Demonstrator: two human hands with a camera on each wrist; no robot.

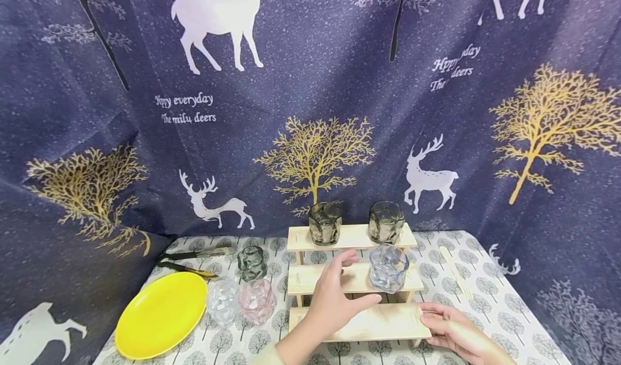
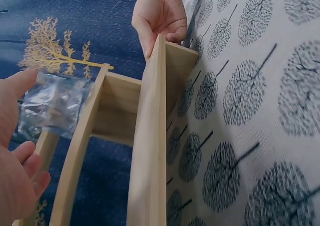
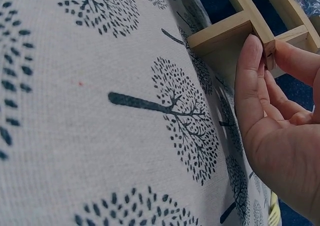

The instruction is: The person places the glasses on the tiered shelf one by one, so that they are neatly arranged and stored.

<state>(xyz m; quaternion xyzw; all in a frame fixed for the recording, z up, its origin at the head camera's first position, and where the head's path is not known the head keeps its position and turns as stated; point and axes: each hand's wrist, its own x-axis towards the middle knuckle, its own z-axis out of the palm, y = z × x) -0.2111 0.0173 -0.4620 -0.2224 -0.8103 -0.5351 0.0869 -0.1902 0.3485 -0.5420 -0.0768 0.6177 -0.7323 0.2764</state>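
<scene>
A three-tier wooden stand (image 1: 359, 324) rises in steps on the cloth. My right hand (image 1: 456, 330) pinches the right end of its lowest board, thumb on top and fingers below, as the right wrist view shows (image 3: 285, 116). On the middle tier, toward the right, sits a clear bluish glass (image 1: 389, 268). Just left of that glass my left hand (image 1: 335, 297) hovers over the stand, thumb and fingers spread apart with nothing between them. Two smoky grey glasses, a left one (image 1: 325, 223) and a right one (image 1: 386, 222), stand on the top tier.
Left of the stand are a dark glass (image 1: 252, 263), a clear glass (image 1: 223, 302) and a pink glass (image 1: 257, 300). A yellow plate (image 1: 162, 315) lies farther left, with dark-handled utensils (image 1: 191, 254) behind it. A pale fork (image 1: 456, 273) lies at right. A patterned curtain (image 1: 310, 84) hangs behind.
</scene>
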